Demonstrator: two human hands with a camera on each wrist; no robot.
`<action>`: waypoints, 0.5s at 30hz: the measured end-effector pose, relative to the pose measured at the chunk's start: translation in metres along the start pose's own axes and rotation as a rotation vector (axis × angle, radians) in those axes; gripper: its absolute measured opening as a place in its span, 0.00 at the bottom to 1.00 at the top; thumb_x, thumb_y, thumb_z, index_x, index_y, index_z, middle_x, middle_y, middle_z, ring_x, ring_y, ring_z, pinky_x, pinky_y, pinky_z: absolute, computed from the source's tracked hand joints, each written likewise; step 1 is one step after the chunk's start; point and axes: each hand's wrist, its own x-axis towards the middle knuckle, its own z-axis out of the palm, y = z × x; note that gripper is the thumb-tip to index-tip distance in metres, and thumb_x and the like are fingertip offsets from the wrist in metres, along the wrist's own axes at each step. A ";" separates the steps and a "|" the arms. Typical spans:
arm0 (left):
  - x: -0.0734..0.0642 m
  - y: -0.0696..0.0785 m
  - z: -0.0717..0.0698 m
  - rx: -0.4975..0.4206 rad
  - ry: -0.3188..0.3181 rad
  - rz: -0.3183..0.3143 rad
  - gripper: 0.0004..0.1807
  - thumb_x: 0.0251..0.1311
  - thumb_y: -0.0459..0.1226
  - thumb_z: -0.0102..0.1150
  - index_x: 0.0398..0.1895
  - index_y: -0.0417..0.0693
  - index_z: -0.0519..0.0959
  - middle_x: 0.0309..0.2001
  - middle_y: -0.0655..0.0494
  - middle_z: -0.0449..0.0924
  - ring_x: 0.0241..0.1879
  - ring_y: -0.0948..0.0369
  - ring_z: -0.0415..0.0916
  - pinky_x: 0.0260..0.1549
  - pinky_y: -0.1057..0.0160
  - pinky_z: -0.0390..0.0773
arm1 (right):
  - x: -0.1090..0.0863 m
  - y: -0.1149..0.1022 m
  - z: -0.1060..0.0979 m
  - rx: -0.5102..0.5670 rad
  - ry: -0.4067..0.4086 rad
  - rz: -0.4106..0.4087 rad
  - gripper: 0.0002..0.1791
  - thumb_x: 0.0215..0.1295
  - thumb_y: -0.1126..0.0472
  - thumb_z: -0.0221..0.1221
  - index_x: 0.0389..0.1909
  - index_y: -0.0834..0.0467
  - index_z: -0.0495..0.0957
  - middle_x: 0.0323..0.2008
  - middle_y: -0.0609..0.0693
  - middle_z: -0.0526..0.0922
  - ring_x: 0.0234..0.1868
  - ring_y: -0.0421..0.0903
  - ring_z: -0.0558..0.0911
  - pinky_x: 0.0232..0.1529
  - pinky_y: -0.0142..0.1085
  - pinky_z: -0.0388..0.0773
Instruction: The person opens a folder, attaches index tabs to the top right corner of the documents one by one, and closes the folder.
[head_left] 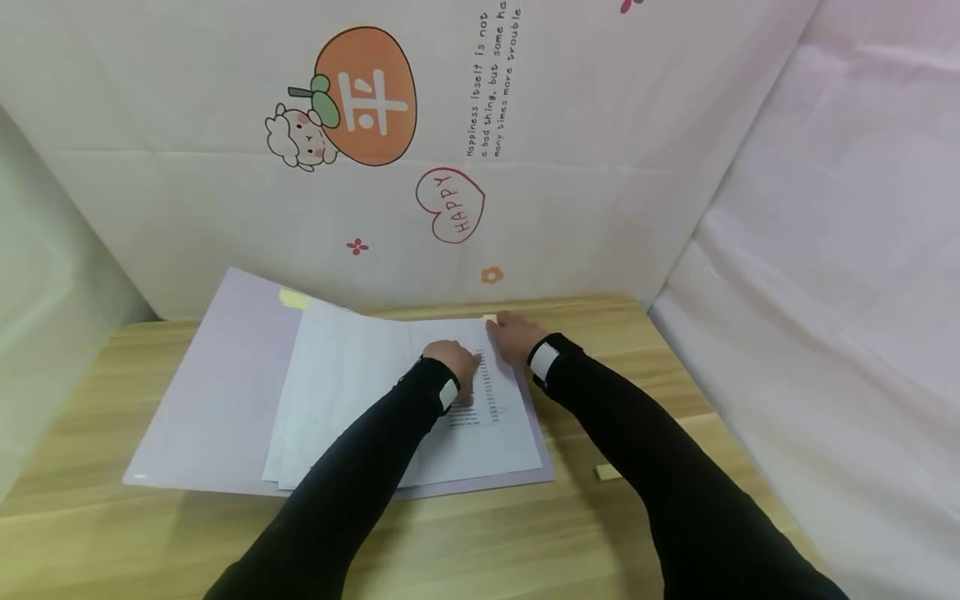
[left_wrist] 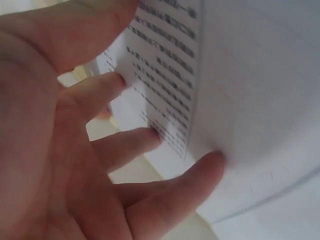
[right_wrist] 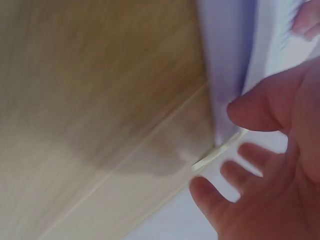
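Observation:
A lilac folder [head_left: 210, 400] lies spread on the wooden table with white sheets [head_left: 345, 367] inside. My left hand [head_left: 456, 367] is over the printed right-hand page [head_left: 480, 458]; in the left wrist view its fingers are spread, with fingertips [left_wrist: 215, 159] against the paper. At the page's top right corner is my right hand [head_left: 516, 335], beside a pale yellow sticky tab [head_left: 490, 317]. The right wrist view shows its thumb and fingers apart near the folder's edge [right_wrist: 227, 65] and the yellow tab [right_wrist: 218, 151]. Whether the right fingertips touch the tab is unclear.
Another yellow tab [head_left: 294, 298] sticks out at the top of the left sheets. A small yellow strip [head_left: 607, 472] lies on the table [head_left: 480, 542] beside the right forearm. White printed cloth [head_left: 562, 208] hangs behind the table, with plain cloth [head_left: 840, 292] at the right.

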 end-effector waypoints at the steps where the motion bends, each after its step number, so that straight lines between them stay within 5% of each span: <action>1: 0.000 0.001 -0.001 -0.008 -0.002 -0.007 0.45 0.56 0.56 0.69 0.77 0.63 0.61 0.60 0.47 0.77 0.47 0.55 0.77 0.41 0.56 0.80 | -0.007 -0.006 -0.005 -0.008 -0.007 0.014 0.34 0.67 0.65 0.57 0.74 0.59 0.59 0.73 0.61 0.58 0.72 0.60 0.58 0.63 0.58 0.64; 4: 0.002 0.002 0.000 -0.028 -0.006 -0.019 0.44 0.57 0.55 0.67 0.77 0.61 0.62 0.63 0.47 0.74 0.48 0.55 0.76 0.42 0.56 0.80 | -0.026 -0.024 -0.022 0.009 -0.026 -0.013 0.29 0.66 0.65 0.57 0.69 0.60 0.68 0.70 0.61 0.65 0.69 0.58 0.64 0.62 0.56 0.66; 9: 0.005 -0.002 0.004 -0.011 -0.004 -0.007 0.43 0.60 0.55 0.64 0.78 0.62 0.59 0.71 0.44 0.65 0.55 0.51 0.75 0.44 0.55 0.80 | -0.048 -0.044 -0.037 0.078 -0.114 -0.051 0.25 0.62 0.60 0.64 0.60 0.63 0.77 0.52 0.57 0.79 0.44 0.51 0.79 0.45 0.43 0.77; 12: -0.002 -0.003 0.008 0.002 0.043 0.015 0.35 0.65 0.52 0.61 0.74 0.56 0.67 0.70 0.43 0.66 0.55 0.50 0.76 0.47 0.53 0.79 | -0.053 -0.048 -0.037 0.106 -0.108 -0.017 0.33 0.64 0.54 0.65 0.66 0.65 0.71 0.58 0.58 0.76 0.50 0.52 0.79 0.52 0.42 0.76; 15: -0.021 0.004 0.016 0.000 0.108 0.014 0.18 0.68 0.46 0.59 0.55 0.47 0.83 0.56 0.45 0.80 0.48 0.51 0.80 0.45 0.50 0.80 | -0.054 -0.048 -0.032 0.095 -0.102 -0.021 0.37 0.66 0.51 0.65 0.71 0.63 0.66 0.65 0.59 0.70 0.61 0.55 0.75 0.61 0.44 0.70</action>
